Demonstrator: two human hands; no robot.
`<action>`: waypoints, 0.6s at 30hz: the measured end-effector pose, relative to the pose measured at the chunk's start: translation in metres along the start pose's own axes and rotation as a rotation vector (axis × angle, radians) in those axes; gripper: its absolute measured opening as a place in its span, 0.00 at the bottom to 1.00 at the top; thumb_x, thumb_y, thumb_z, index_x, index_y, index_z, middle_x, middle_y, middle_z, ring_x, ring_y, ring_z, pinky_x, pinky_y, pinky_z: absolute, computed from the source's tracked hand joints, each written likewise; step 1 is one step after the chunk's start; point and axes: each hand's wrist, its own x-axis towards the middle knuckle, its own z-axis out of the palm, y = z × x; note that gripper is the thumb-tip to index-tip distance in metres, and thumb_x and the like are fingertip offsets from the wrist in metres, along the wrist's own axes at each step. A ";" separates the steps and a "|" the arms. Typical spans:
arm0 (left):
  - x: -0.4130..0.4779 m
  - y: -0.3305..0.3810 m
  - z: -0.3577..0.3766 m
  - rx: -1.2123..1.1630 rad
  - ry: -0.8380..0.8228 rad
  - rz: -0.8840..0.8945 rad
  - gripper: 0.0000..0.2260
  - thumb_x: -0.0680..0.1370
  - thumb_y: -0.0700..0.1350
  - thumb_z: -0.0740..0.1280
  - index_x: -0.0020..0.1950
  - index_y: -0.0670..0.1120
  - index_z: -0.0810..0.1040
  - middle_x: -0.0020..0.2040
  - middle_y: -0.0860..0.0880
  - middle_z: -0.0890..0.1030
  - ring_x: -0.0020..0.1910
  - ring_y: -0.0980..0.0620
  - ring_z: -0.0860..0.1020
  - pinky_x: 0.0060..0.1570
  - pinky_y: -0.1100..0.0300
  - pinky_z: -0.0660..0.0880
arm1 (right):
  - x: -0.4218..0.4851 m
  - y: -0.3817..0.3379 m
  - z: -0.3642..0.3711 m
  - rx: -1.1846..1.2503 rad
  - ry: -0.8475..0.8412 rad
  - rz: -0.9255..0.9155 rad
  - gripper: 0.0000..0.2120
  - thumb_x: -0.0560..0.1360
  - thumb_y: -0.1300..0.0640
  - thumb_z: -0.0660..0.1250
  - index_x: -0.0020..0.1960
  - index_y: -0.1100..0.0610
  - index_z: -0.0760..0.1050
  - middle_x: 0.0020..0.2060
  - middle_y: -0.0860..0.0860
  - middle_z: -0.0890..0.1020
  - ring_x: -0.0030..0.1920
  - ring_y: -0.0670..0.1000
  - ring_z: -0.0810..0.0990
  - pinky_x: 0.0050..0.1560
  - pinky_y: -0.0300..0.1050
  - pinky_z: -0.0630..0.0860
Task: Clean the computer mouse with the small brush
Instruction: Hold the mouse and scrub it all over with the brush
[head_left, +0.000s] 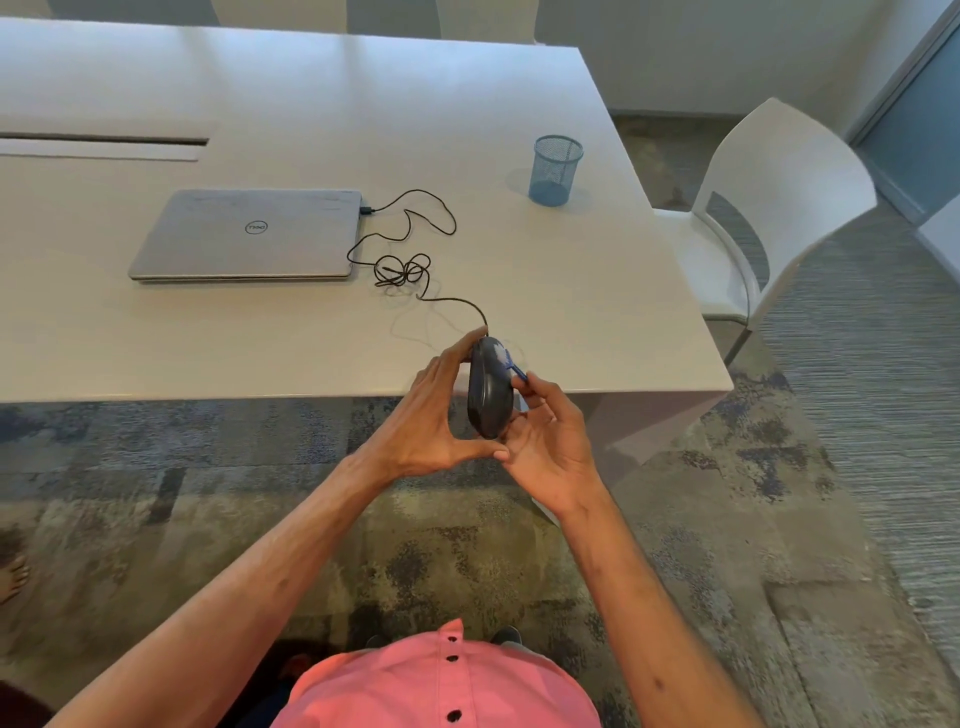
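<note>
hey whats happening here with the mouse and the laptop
A person is cleaning a dark wired mouse. The left hand holds it up off the table, near the front edge, while the right hand works a small blue brush against its upper end. The mouse's cable trails in loose loops across the table to a closed laptop, where it is plugged in. A blue mesh cup stands off to the right, untouched.

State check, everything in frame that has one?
mouse: lifted off the table, held on edge, cable plugged into laptop
small brush: bristles on the mouse
left hand: grip on mouse
right hand: grip on brush
laptop: lid closed
pen cup: upright, looks empty
chair: unoccupied
</note>
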 end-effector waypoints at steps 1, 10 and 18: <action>0.000 -0.001 -0.001 0.001 -0.006 0.004 0.65 0.67 0.72 0.85 0.93 0.60 0.48 0.87 0.69 0.59 0.86 0.64 0.62 0.84 0.46 0.64 | 0.001 0.001 -0.001 0.006 -0.021 0.010 0.11 0.86 0.50 0.67 0.52 0.54 0.85 0.56 0.58 0.88 0.52 0.59 0.88 0.29 0.47 0.73; -0.002 -0.005 -0.003 0.012 -0.016 0.041 0.60 0.69 0.68 0.86 0.90 0.55 0.55 0.86 0.62 0.64 0.83 0.60 0.68 0.81 0.48 0.71 | 0.001 0.005 -0.002 0.011 0.019 0.050 0.10 0.85 0.51 0.67 0.54 0.55 0.85 0.71 0.62 0.78 0.59 0.62 0.79 0.30 0.45 0.71; 0.002 -0.010 -0.001 0.066 0.008 0.007 0.58 0.70 0.71 0.83 0.89 0.57 0.54 0.88 0.58 0.63 0.84 0.54 0.68 0.84 0.48 0.67 | -0.009 -0.009 0.003 -0.201 0.255 -0.244 0.12 0.84 0.55 0.70 0.64 0.60 0.82 0.62 0.57 0.85 0.61 0.54 0.84 0.59 0.54 0.81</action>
